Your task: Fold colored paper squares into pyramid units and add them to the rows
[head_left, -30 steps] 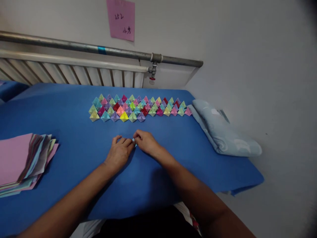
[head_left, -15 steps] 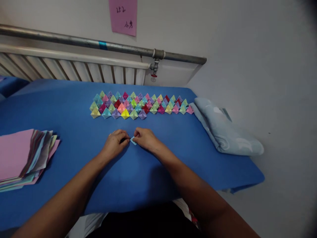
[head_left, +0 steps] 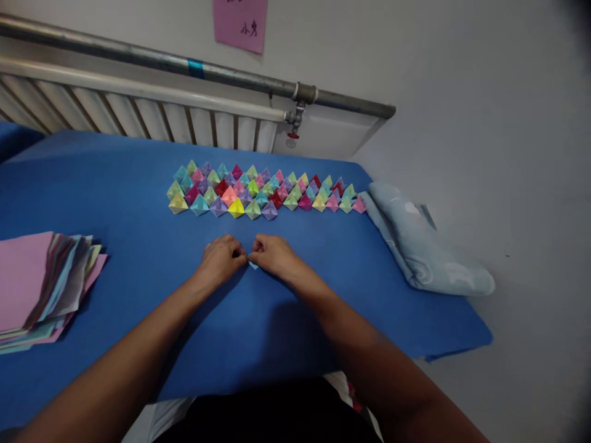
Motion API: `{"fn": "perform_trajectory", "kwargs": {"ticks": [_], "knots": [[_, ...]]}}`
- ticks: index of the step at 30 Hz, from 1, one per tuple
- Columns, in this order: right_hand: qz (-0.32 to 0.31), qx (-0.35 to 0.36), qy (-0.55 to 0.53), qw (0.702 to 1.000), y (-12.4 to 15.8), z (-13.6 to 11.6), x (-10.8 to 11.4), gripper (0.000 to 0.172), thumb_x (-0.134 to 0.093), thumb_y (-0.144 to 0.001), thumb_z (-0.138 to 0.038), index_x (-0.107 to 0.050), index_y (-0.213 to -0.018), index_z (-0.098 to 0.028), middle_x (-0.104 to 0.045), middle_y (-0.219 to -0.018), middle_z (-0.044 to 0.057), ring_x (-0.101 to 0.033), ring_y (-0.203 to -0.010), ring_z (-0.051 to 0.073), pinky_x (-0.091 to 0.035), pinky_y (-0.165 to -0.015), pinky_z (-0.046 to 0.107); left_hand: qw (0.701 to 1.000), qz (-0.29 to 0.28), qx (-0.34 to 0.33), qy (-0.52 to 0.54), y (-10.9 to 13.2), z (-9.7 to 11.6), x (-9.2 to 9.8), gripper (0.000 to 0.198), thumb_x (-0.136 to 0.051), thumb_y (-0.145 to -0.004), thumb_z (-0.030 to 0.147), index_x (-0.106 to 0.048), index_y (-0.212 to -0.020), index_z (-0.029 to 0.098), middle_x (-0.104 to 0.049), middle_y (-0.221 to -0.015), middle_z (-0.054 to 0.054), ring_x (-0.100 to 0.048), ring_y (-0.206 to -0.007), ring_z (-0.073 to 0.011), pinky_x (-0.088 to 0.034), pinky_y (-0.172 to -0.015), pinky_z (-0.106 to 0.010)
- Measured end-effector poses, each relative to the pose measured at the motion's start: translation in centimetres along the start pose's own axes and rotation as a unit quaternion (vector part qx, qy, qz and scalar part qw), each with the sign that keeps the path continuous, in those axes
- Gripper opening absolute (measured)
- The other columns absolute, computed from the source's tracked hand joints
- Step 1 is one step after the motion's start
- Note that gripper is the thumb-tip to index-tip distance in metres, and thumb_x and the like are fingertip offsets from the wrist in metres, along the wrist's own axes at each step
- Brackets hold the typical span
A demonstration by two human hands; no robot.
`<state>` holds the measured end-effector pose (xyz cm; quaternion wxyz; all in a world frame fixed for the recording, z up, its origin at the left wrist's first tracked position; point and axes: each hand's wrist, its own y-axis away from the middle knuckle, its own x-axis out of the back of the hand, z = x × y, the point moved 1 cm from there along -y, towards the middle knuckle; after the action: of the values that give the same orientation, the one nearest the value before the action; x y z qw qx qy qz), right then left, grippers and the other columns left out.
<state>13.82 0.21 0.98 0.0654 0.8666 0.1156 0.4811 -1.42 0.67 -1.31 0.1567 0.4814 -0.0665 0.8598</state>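
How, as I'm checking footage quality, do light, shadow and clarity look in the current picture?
Head view: light is dim, with a dark shadow on the blue cover beside the right forearm; head view: the light-blue paper is too small to show folds; head view: the upper-right corner blackens.

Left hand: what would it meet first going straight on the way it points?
Probably the blue paper just ahead, then the right hand; the exact gap is hard to judge.

you face a pale wall [head_left: 332,37], a white radiator [head_left: 175,123] below a metal pipe [head_left: 138,54]; light seems dim.
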Motion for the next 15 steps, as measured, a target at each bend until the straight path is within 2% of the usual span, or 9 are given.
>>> {"fn": "perform_trajectory", "kwargs": {"ticks": [7,15], "knots": [[-0.028,-0.022,0.009,0.999,-0.9,-0.4,0.0,0.008,-0.066,-0.072,-0.019,-0.059,-0.072,-0.021,-0.058,-0.066,-0.002,-0.052,-0.065,0.014,-0.032,-0.056,0.025,0.996,-0.053,0.066,-0.022,-1.1,0.4,0.3,0.011,-0.060,-0.071,0.026,-0.068,-0.066,0.020,-0.066,-0.078,-0.004,-0.058,-0.076,-0.0209,-0.038,-0.061,-0.030],[-0.072,-0.025,-0.041,0.996,-1.0,0.0,0.6,0.011,-0.065,-0.071,-0.014,-0.056,-0.070,-0.020,-0.054,-0.054,-0.007,-0.053,-0.049,0.009,-0.038,-0.051,0.021,0.993,-0.086,0.077,-0.023,-1.5,0.8,0.9,0.010,-0.061,-0.071,0.024,-0.067,-0.065,0.019,-0.062,-0.063,-0.001,-0.057,-0.064,-0.0168,-0.035,-0.055,-0.027]]}}
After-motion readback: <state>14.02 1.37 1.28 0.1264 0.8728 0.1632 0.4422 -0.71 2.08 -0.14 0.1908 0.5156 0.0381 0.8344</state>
